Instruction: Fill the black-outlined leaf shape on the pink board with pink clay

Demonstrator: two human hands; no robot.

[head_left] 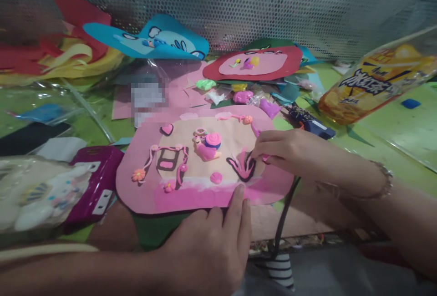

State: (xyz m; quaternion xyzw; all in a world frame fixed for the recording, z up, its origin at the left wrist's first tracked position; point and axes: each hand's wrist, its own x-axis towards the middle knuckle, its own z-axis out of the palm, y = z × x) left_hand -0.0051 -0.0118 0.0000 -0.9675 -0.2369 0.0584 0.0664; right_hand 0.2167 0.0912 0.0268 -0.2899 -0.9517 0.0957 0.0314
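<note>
A pink paper picture [136, 141] with a beige middle lies on the table, decorated with clay shapes. Near its centre is a clay snail [209, 146] with a pink swirled shell. Clay flowers, a heart [167, 129] and a black-edged pink leafy shape [241, 167] surround it. My left hand [215, 237] rests along the lower edge, its fingers stretched out and one fingertip on the paper. At the right side my right hand [290, 150] has its fingers closed in a pinch over a bit of pink clay [266, 157], mostly hidden by the fingers.
Behind stand a blue paper picture [143, 43] and a red one [252, 63] before a perforated metal panel [239, 0]. Clay lumps [242, 97] lie between. A drink pouch [368, 82] stands right; a purple-edged bag [92, 173] lies left.
</note>
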